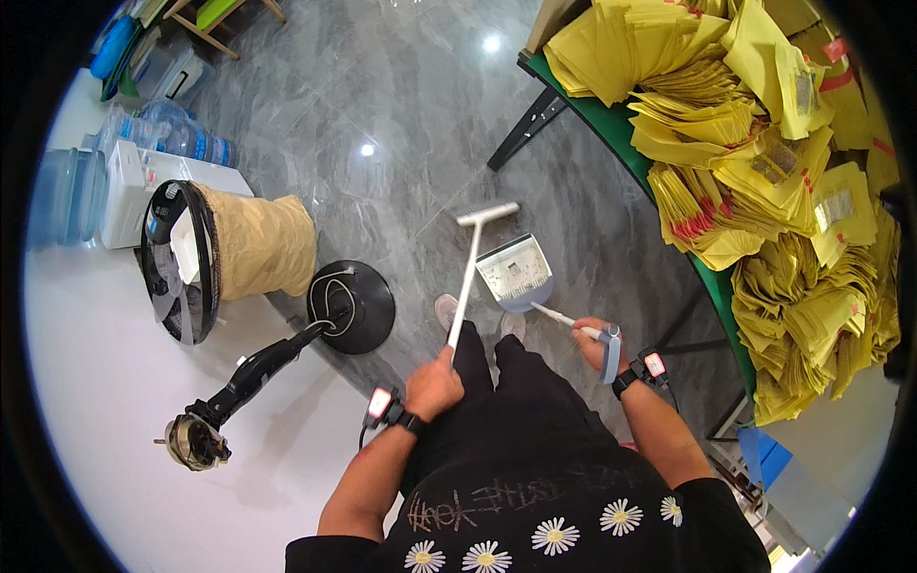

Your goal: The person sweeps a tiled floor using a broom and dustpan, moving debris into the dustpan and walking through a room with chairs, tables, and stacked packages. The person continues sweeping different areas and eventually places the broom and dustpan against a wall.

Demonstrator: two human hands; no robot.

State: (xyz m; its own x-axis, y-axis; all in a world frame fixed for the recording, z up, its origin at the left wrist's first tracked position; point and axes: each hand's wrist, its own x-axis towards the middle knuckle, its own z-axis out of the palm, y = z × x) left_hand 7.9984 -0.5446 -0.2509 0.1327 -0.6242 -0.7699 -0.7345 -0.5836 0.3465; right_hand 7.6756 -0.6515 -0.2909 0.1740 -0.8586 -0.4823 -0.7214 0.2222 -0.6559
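Note:
My left hand is wrapped round the pole of a white broom. Its narrow T-shaped head touches or hovers just over the grey floor; any bristles are hidden. Closed on the upper handle of a dustpan is my right hand. That dustpan is white and grey-blue, with a row of teeth inside, and rests in front of my feet, its mouth facing away from me. The broom head lies just beyond the pan's far left corner, apart from it. Specks show in the pan, too small to name.
A green-topped table on the right bears stacks of yellow envelopes. On the left are a tan bin lined with a bag, a black round-based stand and water bottles. A wooden chair stands at the far left.

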